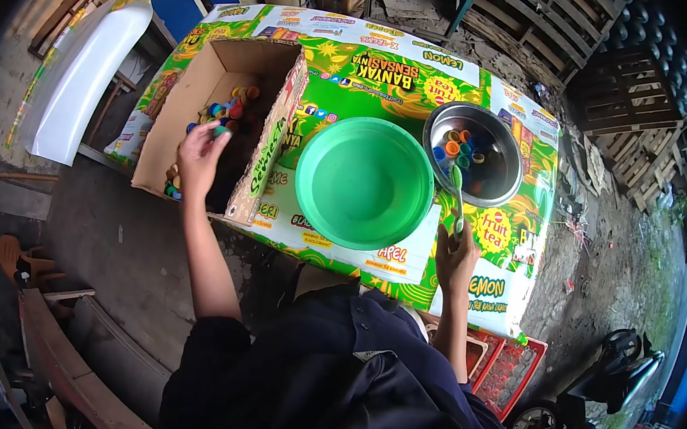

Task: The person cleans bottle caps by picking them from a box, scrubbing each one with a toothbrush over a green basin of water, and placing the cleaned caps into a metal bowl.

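My left hand (198, 159) reaches into an open cardboard box (169, 119), its fingers closed on a teal bottle cap (220, 131). Several bottle caps (234, 109) in red, orange, yellow and blue lie around it in the box. My right hand (457, 258) grips a slim green-handled brush (458, 196), whose upper end leans over the near rim of a steel bowl (515, 171). Inside that bowl are more coloured caps (451, 149). Between the box and the bowl stands a round green plastic basin (308, 174); whether it contains water is hard to tell.
A table covered with bright printed sheeting (333, 65) carries all the containers. Red crates (515, 367) stand below its right near corner. Wooden pallets (536, 22) lean at the back, and a motorbike (582, 403) is at the lower right. Wooden furniture (66, 345) lies at lower left.
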